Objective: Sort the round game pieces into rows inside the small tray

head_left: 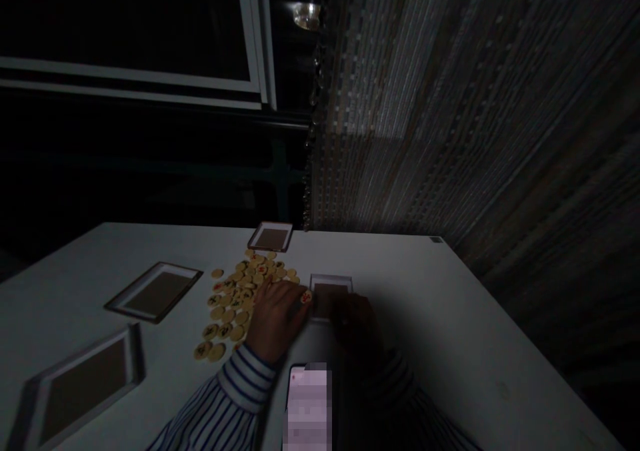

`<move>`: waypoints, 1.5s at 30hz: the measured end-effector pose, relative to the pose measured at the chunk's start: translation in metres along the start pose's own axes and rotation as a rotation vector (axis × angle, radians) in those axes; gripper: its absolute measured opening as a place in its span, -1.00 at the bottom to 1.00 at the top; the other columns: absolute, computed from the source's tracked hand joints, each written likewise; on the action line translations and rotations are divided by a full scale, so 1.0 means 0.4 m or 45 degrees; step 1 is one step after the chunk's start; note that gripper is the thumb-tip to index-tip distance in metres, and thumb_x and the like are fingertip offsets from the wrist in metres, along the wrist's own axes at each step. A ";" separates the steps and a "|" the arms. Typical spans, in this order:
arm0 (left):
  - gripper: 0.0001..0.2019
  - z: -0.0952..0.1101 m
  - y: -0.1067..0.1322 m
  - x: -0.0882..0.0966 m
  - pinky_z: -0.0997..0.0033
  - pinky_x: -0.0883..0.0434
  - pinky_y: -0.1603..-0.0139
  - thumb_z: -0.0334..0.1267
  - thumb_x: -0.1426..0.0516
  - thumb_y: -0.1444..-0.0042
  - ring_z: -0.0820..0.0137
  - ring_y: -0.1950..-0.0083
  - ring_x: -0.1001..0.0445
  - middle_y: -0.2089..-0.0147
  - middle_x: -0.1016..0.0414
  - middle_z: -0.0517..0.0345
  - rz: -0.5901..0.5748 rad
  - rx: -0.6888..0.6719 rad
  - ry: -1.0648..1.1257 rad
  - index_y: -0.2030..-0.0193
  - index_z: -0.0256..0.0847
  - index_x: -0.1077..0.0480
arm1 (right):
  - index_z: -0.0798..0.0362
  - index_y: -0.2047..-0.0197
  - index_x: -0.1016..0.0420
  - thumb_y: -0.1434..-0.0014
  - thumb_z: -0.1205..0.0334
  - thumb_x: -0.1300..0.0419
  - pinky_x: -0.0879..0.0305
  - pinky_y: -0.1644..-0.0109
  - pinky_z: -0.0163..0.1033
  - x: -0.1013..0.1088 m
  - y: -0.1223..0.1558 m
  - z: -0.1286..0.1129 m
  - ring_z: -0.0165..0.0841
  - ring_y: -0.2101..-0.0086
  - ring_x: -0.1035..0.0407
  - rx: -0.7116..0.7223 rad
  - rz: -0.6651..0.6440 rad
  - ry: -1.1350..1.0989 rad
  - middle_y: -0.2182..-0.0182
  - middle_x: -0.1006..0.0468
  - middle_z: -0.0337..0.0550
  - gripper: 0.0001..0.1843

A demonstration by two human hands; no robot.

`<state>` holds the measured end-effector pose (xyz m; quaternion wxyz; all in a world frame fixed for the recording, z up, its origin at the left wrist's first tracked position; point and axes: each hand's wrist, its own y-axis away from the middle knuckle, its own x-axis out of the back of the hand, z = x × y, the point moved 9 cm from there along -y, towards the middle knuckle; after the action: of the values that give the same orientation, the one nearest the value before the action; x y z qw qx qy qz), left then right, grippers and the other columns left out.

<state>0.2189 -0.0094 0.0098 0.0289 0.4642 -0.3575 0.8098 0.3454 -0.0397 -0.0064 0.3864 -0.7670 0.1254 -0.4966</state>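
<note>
My left hand [277, 314] reaches over the right side of a spread of round wooden Chinese chess pieces [241, 318]. At its thumb side it holds one chess piece [306, 297], whose red character faces up. Beside it, my right hand [357, 324] is in deep shadow at the right edge of a small shallow box [331, 279]. Its fingers look bent over the box, but darkness hides whether they hold anything. Some loose pieces show black characters, others red, and many are blank side up.
Three more shallow boxes stand on the white table [415, 271]: a back box [271, 239], a left box [155, 291] and a near-left box [85, 388]. A lit phone [307, 408] lies between my forearms. A bead curtain [390, 104] hangs behind the table.
</note>
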 end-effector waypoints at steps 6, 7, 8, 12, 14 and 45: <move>-0.82 0.013 -0.015 -0.028 0.03 -0.08 -0.15 -0.21 -0.02 -0.10 0.34 0.13 -0.39 0.24 -0.48 0.15 0.017 -0.024 0.044 0.20 -0.14 -0.38 | 0.09 0.28 -0.42 -0.20 0.32 0.11 -0.18 0.32 -0.26 0.014 -0.001 0.017 -0.37 0.42 -0.33 -0.030 0.016 0.060 0.45 -0.50 -0.11 -0.73; -0.82 0.013 -0.013 -0.035 0.03 -0.09 -0.15 -0.21 -0.02 -0.10 0.34 0.14 -0.39 0.24 -0.48 0.14 0.026 -0.022 0.052 0.20 -0.15 -0.38 | 0.09 0.28 -0.42 -0.21 0.31 0.12 -0.19 0.33 -0.25 0.014 0.000 0.018 -0.37 0.42 -0.33 -0.026 0.012 0.064 0.44 -0.50 -0.10 -0.72; -0.82 0.013 -0.009 -0.042 0.03 -0.10 -0.14 -0.22 -0.02 -0.10 0.34 0.15 -0.39 0.25 -0.49 0.14 0.033 -0.021 0.060 0.20 -0.15 -0.39 | 0.09 0.28 -0.43 -0.21 0.31 0.12 -0.20 0.33 -0.25 0.014 0.000 0.021 -0.37 0.42 -0.34 -0.024 0.007 0.066 0.43 -0.51 -0.10 -0.71; -0.81 0.012 0.015 -0.073 0.03 -0.11 -0.13 -0.23 -0.01 -0.11 0.34 0.16 -0.40 0.25 -0.49 0.13 0.030 -0.021 0.090 0.19 -0.15 -0.38 | 0.08 0.30 -0.44 -0.20 0.31 0.12 -0.26 0.31 -0.24 0.010 -0.001 0.035 -0.35 0.40 -0.37 -0.079 -0.013 0.054 0.41 -0.52 -0.07 -0.70; -0.82 0.010 0.027 -0.086 0.05 -0.13 -0.12 -0.24 0.00 -0.12 0.34 0.16 -0.41 0.25 -0.50 0.13 0.013 -0.005 0.114 0.19 -0.15 -0.38 | 0.06 0.30 -0.45 -0.20 0.30 0.10 -0.29 0.31 -0.25 0.006 -0.001 0.040 -0.35 0.40 -0.38 -0.120 -0.034 -0.032 0.41 -0.52 -0.08 -0.71; -0.77 -0.014 0.051 -0.096 0.31 -0.44 0.23 -0.18 -0.12 0.01 0.31 0.23 -0.48 0.28 -0.52 0.04 0.055 0.160 0.355 0.21 -0.21 -0.39 | 0.03 0.30 -0.53 -0.08 0.13 -0.12 -0.37 0.24 -0.21 -0.064 0.026 0.083 -0.33 0.34 -0.44 -0.763 -0.318 -1.032 0.37 -0.57 -0.16 -0.78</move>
<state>0.2289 -0.0101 -0.0326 0.0317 0.3406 -0.3084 0.8876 0.3638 -0.0163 -0.0376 0.1051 -0.9839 0.0098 -0.1445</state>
